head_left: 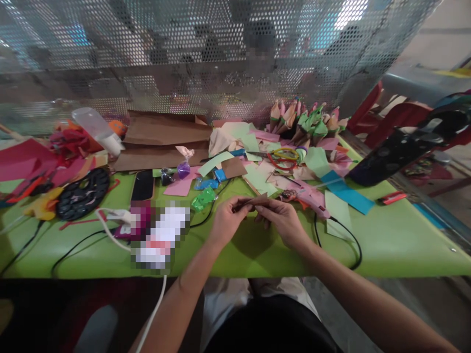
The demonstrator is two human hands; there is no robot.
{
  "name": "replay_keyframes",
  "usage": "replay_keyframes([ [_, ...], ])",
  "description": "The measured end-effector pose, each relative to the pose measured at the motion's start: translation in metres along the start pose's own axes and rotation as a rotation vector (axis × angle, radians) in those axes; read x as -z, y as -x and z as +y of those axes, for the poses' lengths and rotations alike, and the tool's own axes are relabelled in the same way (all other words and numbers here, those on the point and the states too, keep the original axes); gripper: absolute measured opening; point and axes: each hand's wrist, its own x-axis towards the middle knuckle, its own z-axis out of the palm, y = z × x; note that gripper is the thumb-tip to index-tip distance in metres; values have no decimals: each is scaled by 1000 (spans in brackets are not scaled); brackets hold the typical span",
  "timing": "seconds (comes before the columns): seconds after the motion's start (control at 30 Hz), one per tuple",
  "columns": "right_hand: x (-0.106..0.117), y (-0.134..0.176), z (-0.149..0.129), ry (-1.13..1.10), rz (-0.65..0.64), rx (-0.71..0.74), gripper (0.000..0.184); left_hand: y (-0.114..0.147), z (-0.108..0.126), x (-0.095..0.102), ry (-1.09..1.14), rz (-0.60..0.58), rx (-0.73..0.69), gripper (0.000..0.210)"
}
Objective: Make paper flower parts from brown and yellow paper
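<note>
Both hands meet above the front part of the green table (pixel 379 245). My left hand (pixel 228 218) pinches one side of a small piece of brown paper (pixel 262 198). From the other side my right hand (pixel 281 215) grips the same paper between thumb and fingers. Most of the paper is hidden by the fingers, so I cannot tell its full shape. Right of my right hand lies a pink glue gun (pixel 312 200) with a black cord. Crumpled green wrapper (pixel 203 197) lies to the left of my left hand, near small blue wrapped pieces (pixel 220 175).
Scissors with red and yellow handles (pixel 283 158) lie among paper scraps. Paper cones (pixel 309 117) stand in a bunch at the back right. A dark bottle (pixel 390 152) leans at the right. Left are a power strip (pixel 142 223), phone (pixel 142 186) and black round tray (pixel 84 193).
</note>
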Motion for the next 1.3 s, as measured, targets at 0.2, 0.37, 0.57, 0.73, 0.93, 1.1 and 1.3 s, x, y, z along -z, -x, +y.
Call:
replay_keyframes([
  [0.2,1,1,0,5,47,-13,39,3,5,0,2,-1,18,24],
  [0.37,3,3,-2,10,67,-33,42,3,5,-2,9,-13,18,27],
  [0.57,4,3,-6,-16,83,-26,41,4,6,-2,-23,-23,3,29],
  [0.73,3,3,-3,-5,52,-45,41,4,3,-3,-34,-13,1,31],
  [0.93,2,4,-3,59,5,-58,45,3,2,-3,-81,-37,-13,25],
  [1.1,2,5,-8,61,54,-8,37,3,1,-3,-46,-31,-1,23],
  [1.3,2,3,-9,-3,41,21,29,4,1,-3,-43,-58,-4,28],
])
